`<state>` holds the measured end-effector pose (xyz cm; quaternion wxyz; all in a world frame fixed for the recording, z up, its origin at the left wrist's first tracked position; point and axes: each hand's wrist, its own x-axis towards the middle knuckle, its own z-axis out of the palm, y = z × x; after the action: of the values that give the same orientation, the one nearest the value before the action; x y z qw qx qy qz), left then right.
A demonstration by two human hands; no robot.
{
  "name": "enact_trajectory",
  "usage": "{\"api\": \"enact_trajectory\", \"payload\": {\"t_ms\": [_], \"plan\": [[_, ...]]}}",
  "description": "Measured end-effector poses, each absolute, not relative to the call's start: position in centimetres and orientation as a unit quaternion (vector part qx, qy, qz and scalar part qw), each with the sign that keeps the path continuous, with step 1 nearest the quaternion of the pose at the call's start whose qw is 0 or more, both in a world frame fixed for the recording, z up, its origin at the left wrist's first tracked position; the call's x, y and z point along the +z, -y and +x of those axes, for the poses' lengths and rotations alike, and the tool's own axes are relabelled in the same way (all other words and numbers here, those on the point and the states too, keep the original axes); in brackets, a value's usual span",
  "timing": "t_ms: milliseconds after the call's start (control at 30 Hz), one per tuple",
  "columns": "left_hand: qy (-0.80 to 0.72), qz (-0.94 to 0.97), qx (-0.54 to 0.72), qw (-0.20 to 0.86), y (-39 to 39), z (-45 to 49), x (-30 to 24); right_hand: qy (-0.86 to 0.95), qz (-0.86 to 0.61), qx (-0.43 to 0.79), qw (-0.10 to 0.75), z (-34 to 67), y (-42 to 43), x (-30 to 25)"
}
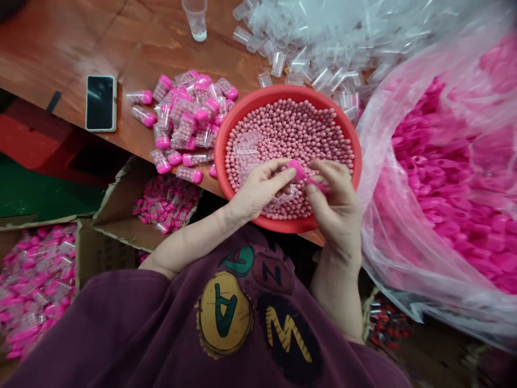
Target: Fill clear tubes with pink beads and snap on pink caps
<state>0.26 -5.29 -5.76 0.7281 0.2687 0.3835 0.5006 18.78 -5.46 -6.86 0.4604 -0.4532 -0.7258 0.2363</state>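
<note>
Standing here, I see the left hand (256,188) with its fingers clamped on a pink cap (297,170) and the right hand (338,196) pinching another pink piece (316,185), both above the red basin (220,148), probably so that loose beads (291,121) drop back in. The bag (377,124) gapes beside the right arm, seemingly for easy reach.

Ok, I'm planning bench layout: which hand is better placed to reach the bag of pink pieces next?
Likely the right hand: it is nearer the bag; the left hand, holding a pink piece over the red basin, is farther off.
</note>
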Motion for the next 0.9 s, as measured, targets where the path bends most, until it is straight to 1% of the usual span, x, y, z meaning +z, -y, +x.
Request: {"api": "enact_trajectory", "payload": {"t_ms": [67, 100, 133, 233, 300, 367, 467, 600, 667, 800, 900], "plan": [[-0.388, 0.284, 0.505, 0.717, 5.3, 0.2, -5.9, 0.687, -0.471, 0.242, 0.497, 19.3, 5.1, -6.8], [-0.386, 0.292, 0.508, 0.712, 5.3, 0.2, -6.0, 0.676, -0.484, 0.244, 0.500, 19.3, 5.0, -6.8], [-0.382, 0.300, 0.513, 0.708, 5.3, 0.2, -6.1, 0.677, -0.495, 0.246, 0.485, 19.1, 5.0, -6.6], [-0.377, 0.306, 0.520, 0.703, 5.2, 0.3, -6.4, 0.739, -0.505, 0.231, 0.381, 18.3, 5.7, -5.9], [-0.385, 0.300, 0.516, 0.704, 5.2, 0.5, -6.6, 0.785, -0.493, 0.187, 0.326, 17.6, 6.2, -5.8], [-0.395, 0.288, 0.513, 0.705, 5.3, 0.6, -6.7, 0.798, -0.504, 0.121, 0.306, 16.9, 6.6, -6.1], [-0.403, 0.275, 0.509, 0.710, 5.4, 0.8, -6.6, 0.794, -0.518, 0.027, 0.316, 16.1, 6.6, -7.2], [-0.402, 0.273, 0.503, 0.715, 5.5, 0.9, -6.3, 0.802, -0.479, -0.050, 0.355, 15.8, 6.0, -8.3], [-0.399, 0.270, 0.503, 0.717, 5.4, 1.0, -6.3, 0.793, -0.491, -0.064, 0.355, 15.9, 5.8, -8.4], [-0.385, 0.249, 0.507, 0.730, 5.2, 1.1, -6.0, 0.781, -0.533, -0.030, 0.323, 16.1, 5.5, -8.4], [-0.385, 0.231, 0.495, 0.744, 5.1, 1.3, -5.6, 0.782, -0.522, -0.059, 0.335, 15.8, 5.4, -8.6]]}}
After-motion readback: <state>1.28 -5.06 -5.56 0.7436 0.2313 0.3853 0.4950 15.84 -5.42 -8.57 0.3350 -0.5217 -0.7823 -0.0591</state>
